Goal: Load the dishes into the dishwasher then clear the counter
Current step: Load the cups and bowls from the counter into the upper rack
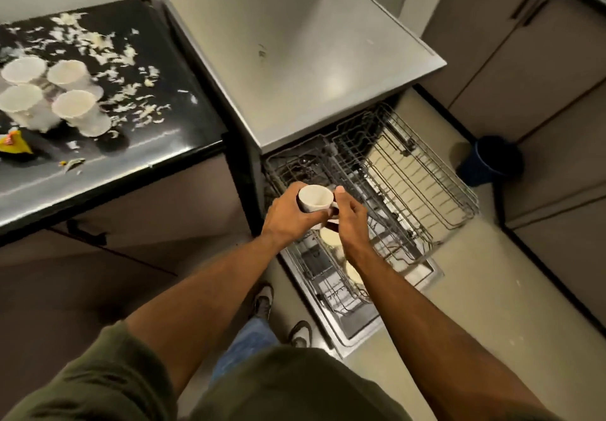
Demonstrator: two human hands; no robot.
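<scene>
- Head view: your left hand point(288, 220) grips the cup point(314, 198) round its body and your right hand point(352, 223) pinches its handle, over the dishwasher rack point(426, 197).
- Its mouth faces up, with the long axis near upright.
- Loading looks barely begun: four cups point(49, 92) and scraps point(131, 92) sit near the surface's point(131, 164) left edge.

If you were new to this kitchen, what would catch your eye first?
A small white ceramic cup held in both hands, the left hand round its body and the right hand at its handle, above the pulled-out grey wire dishwasher rack. On the glossy black counter at left, four white cups stand among scattered pale scraps.
</scene>
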